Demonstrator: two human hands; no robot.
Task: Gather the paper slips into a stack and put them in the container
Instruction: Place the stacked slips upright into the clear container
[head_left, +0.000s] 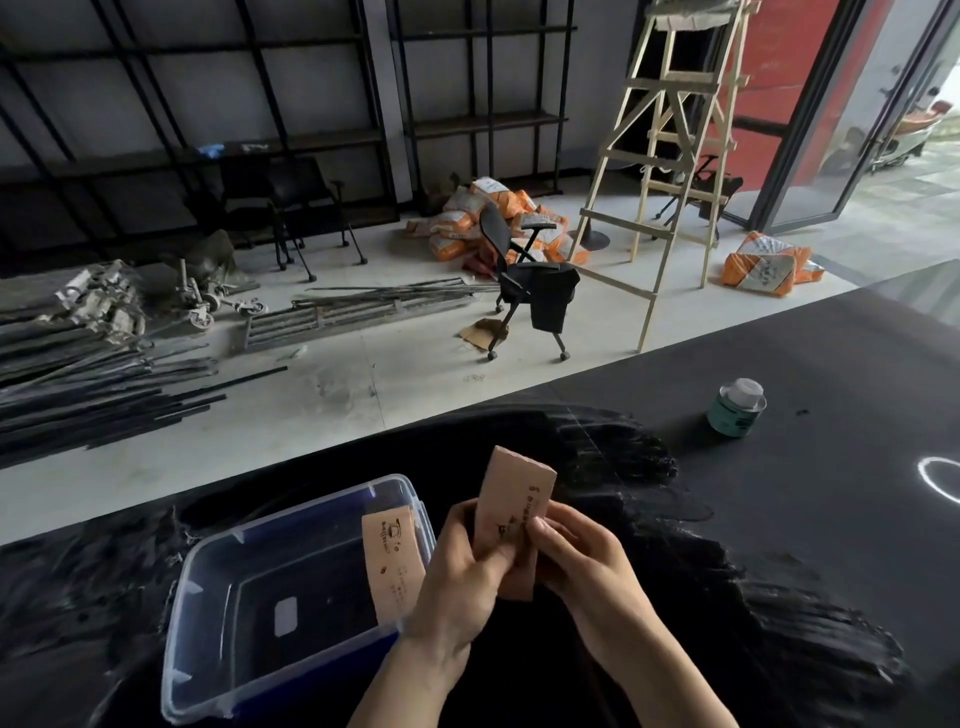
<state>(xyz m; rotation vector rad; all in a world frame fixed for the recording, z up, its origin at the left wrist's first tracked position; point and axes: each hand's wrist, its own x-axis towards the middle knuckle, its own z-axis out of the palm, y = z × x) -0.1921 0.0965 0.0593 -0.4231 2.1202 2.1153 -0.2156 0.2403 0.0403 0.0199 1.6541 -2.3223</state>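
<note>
Hands meet over the dark surface (779, 364), both gripping one stack of pinkish paper slips (514, 499) that stands upright between them, its top end tilted slightly to the right and its printed face toward the camera. The left hand (462, 577) wraps the stack's lower left edge with its fingers (460, 519) curled and clamped on the paper, the thumb pressing the front. The right hand (576, 556) closes on the lower right edge, its fingers pinched against the slips from the other side. The stack is held above the surface, just to the right of a clear plastic container (218, 613) with a blue rim, which sits on the surface at the lower left. One more slip (392, 566) with a printed cup logo leans upright inside the container against its right wall, its top edge rising above the rim, just beside the left hand. A small pale label shows through the container's floor. Farther right on the surface, well apart from the hands, stands a small teal tin (736, 408) with a pale lid, and a white ring mark shows at the right edge. Beyond the surface lies a pale floor with a black office chair (530, 280), a wooden stepladder (670, 156), orange and white sacks (478, 218) piled near the wall, and bundles of dark metal rods (93, 384) at the left.
</note>
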